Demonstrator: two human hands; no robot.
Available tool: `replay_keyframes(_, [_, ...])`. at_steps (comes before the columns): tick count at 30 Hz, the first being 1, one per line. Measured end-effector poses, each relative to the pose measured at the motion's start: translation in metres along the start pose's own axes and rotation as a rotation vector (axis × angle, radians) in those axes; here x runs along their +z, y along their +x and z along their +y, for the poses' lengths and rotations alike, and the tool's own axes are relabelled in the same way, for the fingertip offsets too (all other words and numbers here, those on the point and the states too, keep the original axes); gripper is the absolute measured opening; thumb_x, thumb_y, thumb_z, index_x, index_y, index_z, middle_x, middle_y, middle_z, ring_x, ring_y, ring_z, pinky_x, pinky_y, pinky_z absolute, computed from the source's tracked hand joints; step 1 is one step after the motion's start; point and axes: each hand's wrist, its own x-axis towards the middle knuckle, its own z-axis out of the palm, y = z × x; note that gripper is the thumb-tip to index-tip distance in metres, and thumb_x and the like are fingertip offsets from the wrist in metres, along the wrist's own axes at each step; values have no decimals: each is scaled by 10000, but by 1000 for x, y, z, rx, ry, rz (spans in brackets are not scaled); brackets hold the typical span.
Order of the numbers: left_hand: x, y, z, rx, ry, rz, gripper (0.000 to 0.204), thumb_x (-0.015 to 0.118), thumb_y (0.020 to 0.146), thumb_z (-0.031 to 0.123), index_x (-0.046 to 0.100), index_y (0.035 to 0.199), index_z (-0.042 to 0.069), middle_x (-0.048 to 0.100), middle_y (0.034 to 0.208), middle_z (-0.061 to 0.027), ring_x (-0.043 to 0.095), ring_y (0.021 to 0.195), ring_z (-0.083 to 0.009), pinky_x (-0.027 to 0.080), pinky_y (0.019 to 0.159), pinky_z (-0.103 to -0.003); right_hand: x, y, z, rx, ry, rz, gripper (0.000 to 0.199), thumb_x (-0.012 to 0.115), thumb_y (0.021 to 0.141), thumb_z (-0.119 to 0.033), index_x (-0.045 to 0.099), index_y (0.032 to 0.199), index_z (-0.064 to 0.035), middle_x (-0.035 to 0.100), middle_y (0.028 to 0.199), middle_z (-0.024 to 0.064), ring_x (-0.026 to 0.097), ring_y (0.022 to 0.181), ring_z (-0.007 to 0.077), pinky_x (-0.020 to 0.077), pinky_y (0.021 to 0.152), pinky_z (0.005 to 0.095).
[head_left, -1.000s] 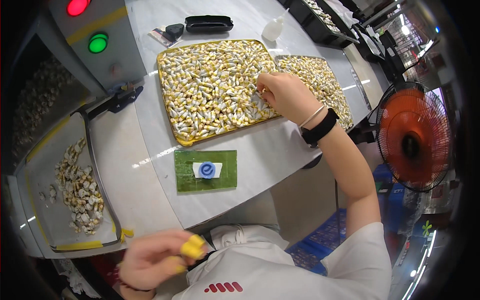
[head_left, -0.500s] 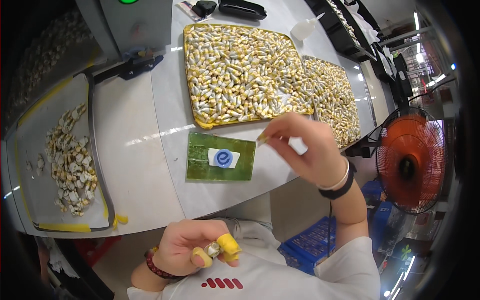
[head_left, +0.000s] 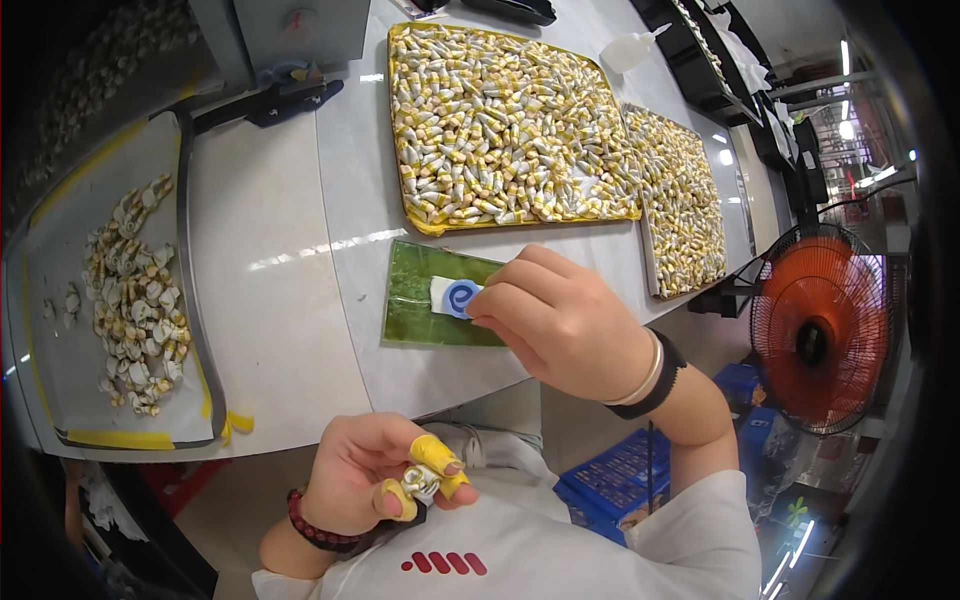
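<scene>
From the head camera, looking down, we see the right hand [head_left: 565,325] over the front edge of the grey table [head_left: 290,270]. Its fingers are curled and the fingertips [head_left: 487,300] press on a white sticker [head_left: 455,297] with a blue round mark. The sticker lies on a green mat [head_left: 420,300], and the hand covers the right end of that mat. We cannot tell if the fingers pinch anything small. The left hand [head_left: 385,480] is low, close to the white shirt [head_left: 560,550]. Two of its fingers wear yellow finger covers [head_left: 437,455], and they squeeze one small white and yellow piece [head_left: 423,483]. Behind the mat sits a yellow tray [head_left: 500,120] full of many such pieces. A second tray [head_left: 685,205], also full, is just to its right. On the far left, a grey tray [head_left: 60,290] with yellow tape holds a loose heap of pale pieces [head_left: 135,300]. A white squeeze bottle [head_left: 630,48] lies beyond the trays. An orange fan [head_left: 820,325] stands to the right of the table. Blue crates [head_left: 610,485] are down below.
</scene>
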Motion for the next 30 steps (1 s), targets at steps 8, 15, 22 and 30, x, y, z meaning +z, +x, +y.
replay_keyframes(8, [2, 12, -3, -52, -66, 3, 502, 751, 750, 346, 569, 1009, -44, 647, 889, -156, 643, 743, -174, 542, 620, -262, -4, -6, -9, 115, 207, 171, 183, 652, 666, 54, 618, 825, -30, 580, 712, 74, 548, 626, 231, 453, 567, 314])
replay_keyframes(15, [6, 22, -5, -198, -155, -9, 463, 714, 785, 352, 531, 974, -29, 644, 851, -133, 656, 753, -170, 552, 592, -247, -32, -13, -32, -14, 548, 249, 179, 648, 670, 52, 651, 842, 1, 637, 767, 90, 614, 672, 218, 492, 587, 286])
replay_keyframes(22, [9, 30, -7, -373, -233, -56, 400, 683, 817, 340, 492, 907, 0, 606, 818, -107, 648, 722, -163, 537, 563, -237, -27, -13, -31, -192, 524, 295, 191, 649, 670, -15, 625, 851, 40, 602, 788, 113, 594, 661, 228, 500, 573, 280])
replay_keyframes(30, [18, 31, -7, -433, -195, -67, 361, 643, 855, 325, 514, 939, -2, 601, 791, -83, 580, 619, -105, 452, 523, -202, -21, -16, -26, -324, 485, 288, 172, 629, 694, -20, 618, 845, 60, 591, 790, 138, 594, 669, 241, 501, 567, 284])
